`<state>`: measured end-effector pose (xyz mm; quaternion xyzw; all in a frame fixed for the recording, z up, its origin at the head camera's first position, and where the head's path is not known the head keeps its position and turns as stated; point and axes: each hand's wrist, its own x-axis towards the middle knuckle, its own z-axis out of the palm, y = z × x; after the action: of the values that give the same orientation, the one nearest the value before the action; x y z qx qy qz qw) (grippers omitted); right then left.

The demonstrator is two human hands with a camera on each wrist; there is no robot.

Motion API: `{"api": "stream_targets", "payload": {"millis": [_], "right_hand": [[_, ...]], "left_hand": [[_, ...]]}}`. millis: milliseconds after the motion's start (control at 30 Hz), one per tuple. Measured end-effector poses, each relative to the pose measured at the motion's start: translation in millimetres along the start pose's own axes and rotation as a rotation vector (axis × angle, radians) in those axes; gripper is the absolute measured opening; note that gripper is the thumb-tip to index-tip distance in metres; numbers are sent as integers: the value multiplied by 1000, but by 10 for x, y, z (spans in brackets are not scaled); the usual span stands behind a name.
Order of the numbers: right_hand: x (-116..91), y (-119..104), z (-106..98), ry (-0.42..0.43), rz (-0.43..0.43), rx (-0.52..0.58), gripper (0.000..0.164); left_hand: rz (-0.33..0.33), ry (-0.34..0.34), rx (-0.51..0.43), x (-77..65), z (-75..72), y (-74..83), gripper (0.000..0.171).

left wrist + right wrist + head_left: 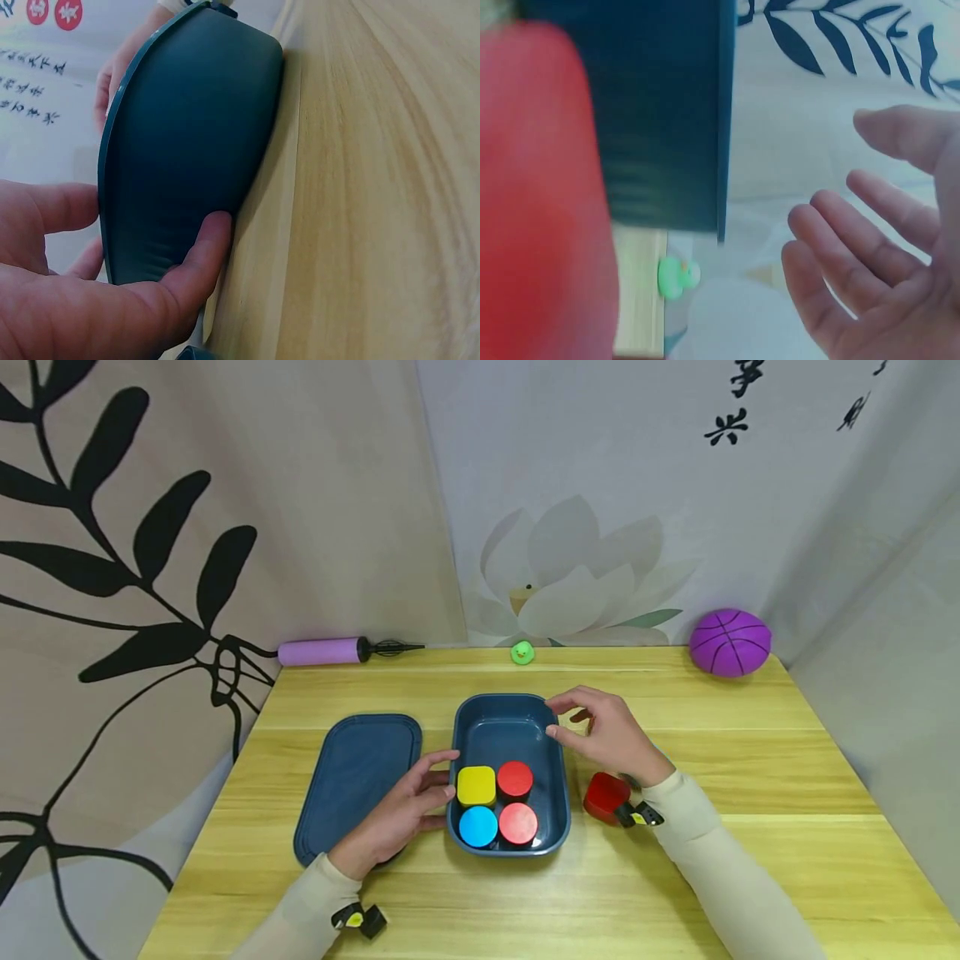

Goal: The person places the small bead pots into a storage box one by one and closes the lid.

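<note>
A dark blue rectangular box (553,777) holds a yellow square-topped piece (476,786), a blue round one (478,827), a red round one (515,779) and a lighter red round one (518,823), all in its near half. My left hand (408,806) rests its fingertips and thumb along the box's left wall (187,127). Over the box's far right corner, my right hand (603,731) hovers with loosely bent fingers and nothing in them. Under that wrist sits a red block with rounded corners (604,795), large and blurred in the right wrist view.
A flat dark blue lid (360,777) lies left of the box, partly behind the left hand. Along the table's back edge are a purple pump (321,652), a small green duck (522,652) and a purple ball (730,643). Patterned curtains hang behind.
</note>
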<state>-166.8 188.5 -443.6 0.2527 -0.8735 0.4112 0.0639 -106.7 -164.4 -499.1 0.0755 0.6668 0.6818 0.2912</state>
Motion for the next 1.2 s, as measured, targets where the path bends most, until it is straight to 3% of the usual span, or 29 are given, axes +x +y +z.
{"api": "stream_targets", "payload": {"millis": [267,533,667,900,1067,1200], "right_hand": [[-78,300,-196,120,140,78,39],[-132,547,-267,117,319,39,50],[-161,606,-294,79,377,43,55],[-191,691,-316,-65,454,16,64],[-237,749,-319,-147,454,-16,70],[-268,782,-315,-164,427,-27,66]], "left_hand": [[-6,6,8,0,7,12,60],[-8,12,6,6,1,7,60],[-8,10,10,5,4,12,61],[-5,10,11,-3,-1,14,61],[-10,12,11,-6,-2,12,61],[-11,6,9,-6,-2,15,62]]}}
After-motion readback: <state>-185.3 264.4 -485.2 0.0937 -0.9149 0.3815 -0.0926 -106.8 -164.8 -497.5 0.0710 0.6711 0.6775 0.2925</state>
